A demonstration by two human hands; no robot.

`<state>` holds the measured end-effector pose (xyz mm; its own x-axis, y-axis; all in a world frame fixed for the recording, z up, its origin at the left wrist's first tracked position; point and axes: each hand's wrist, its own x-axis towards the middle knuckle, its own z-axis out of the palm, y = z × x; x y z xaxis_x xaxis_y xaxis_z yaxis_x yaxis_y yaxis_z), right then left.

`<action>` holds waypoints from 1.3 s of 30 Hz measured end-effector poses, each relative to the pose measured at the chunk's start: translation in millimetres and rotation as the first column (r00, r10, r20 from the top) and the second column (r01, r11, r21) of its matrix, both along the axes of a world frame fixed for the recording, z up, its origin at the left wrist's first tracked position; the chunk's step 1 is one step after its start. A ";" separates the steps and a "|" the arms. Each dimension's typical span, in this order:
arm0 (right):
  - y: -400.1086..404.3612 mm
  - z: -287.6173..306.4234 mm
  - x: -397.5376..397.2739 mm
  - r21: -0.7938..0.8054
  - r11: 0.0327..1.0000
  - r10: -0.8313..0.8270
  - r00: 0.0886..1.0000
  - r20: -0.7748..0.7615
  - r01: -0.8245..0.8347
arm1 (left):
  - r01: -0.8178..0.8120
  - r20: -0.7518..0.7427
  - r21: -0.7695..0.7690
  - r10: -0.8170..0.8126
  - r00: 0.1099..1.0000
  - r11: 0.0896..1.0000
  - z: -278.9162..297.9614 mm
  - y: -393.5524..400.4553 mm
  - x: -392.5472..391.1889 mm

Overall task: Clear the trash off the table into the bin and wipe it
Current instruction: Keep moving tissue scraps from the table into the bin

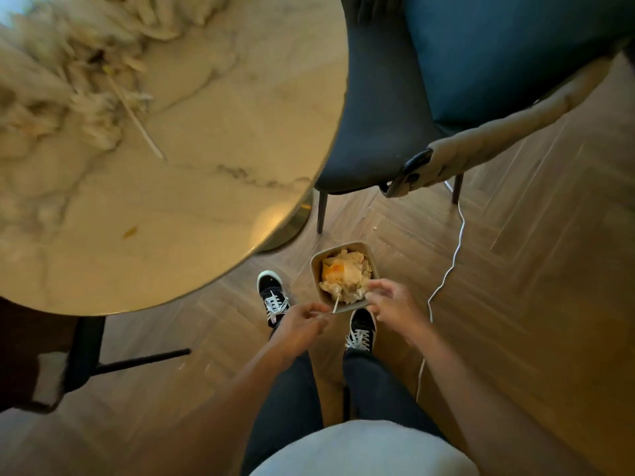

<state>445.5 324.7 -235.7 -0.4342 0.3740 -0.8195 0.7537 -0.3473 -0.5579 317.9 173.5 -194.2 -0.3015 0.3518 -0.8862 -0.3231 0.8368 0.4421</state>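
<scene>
- While we look straight down from head height, the round marble table point(206, 187) fills the frame from nine to twelve o'clock, the largest thing we see; a blurred heap of pale dried grass lies on it toward eleven o'clock, and a small yellowish scrap point(130, 231) sits near its lower edge.
- Next in size, a dark blue chair point(378, 115) stands at one o'clock, just beside the table's rim, with a beige bag strap point(481, 142) draped over it.
- Below these, wooden herringbone floor point(532, 269) spreads from three to six o'clock, crossed by a thin white cable point(453, 255).
- At the centre, slightly toward five o'clock, a small tan bin point(318, 269) stands on the floor between our two dark sneakers; it is full of crumpled paper trash point(343, 276), some of it orange-stained.
- Our right hand point(395, 304) hovers at the bin's near rim, fingers curled; we cannot tell whether they pinch any paper.
- Our left hand point(302, 321) is just left of the bin, fingers curled, pinching the near end of a thin pale stick point(336, 304).
- That stick slants up into the trash, its far end touching the paper.
</scene>
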 end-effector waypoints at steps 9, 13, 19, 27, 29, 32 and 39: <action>-21.9 111.4 -49.2 0.047 0.989 0.144 0.980 -0.139 -0.139 | -0.097 -0.175 0.119 0.117 0.978 0.988 79.4 -47.8 -19.7; -16.5 147.9 -86.9 0.217 0.944 0.283 0.947 -0.152 -0.247 | -0.182 -0.205 0.195 0.222 0.953 0.964 106.8 -64.5 -43.1; -16.4 172.1 -170.9 0.357 0.880 0.396 0.898 -0.192 -0.312 | -0.223 -0.270 0.301 0.307 0.913 0.927 132.3 -85.0 -100.9; -44.0 173.4 -314.0 0.568 0.740 0.518 0.844 -0.139 -0.360 | -0.259 -0.309 0.409 0.400 0.863 0.875 146.2 -111.4 -197.9; -46.3 170.3 -350.6 0.621 0.702 0.516 0.850 -0.108 -0.348 | -0.271 -0.302 0.428 0.419 0.856 0.862 146.5 -119.4 -219.7; -43.9 166.3 -401.5 0.680 0.641 0.518 0.854 -0.040 -0.356 | -0.282 -0.297 0.436 0.432 0.851 0.855 145.9 -131.5 -248.4; -37.4 140.3 -460.0 0.698 0.586 0.493 0.864 0.097 -0.413 | -0.328 -0.304 0.445 0.485 0.820 0.834 140.7 -135.6 -306.6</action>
